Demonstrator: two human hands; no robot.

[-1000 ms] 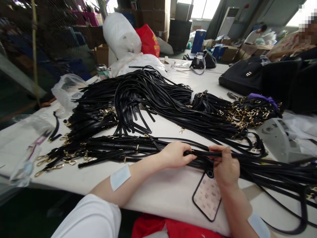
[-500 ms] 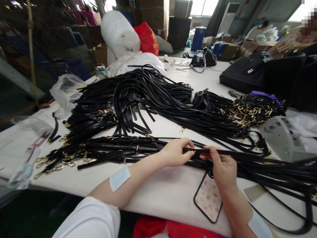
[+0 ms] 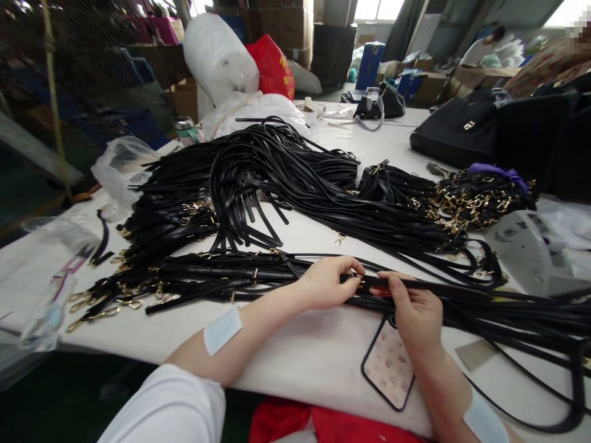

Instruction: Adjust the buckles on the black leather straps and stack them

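My left hand (image 3: 330,283) pinches a black strap near a small gold buckle (image 3: 361,281), thumb and forefinger closed at its end. Just to the right, my right hand (image 3: 413,307) grips the same black strap (image 3: 443,285) between thumb and fingers, and it runs off to the right from there. Beneath both hands lie more black straps (image 3: 221,271), laid lengthwise along the table's near side, with gold snap hooks (image 3: 104,314) at their left ends. A large heap of black straps (image 3: 286,166) lies behind the hands.
A phone in a patterned case (image 3: 390,366) lies near the table's front edge, beside my right wrist. Gold-fitted straps under a purple tie (image 3: 498,175) and a grey plastic holder (image 3: 524,252) are at right. Black bags (image 3: 455,132) stand behind. Another person (image 3: 482,49) is in the background.
Both hands stay in nearly the same place on the strap. More of the gold buckle shows between them, and the camera view has shifted slightly.
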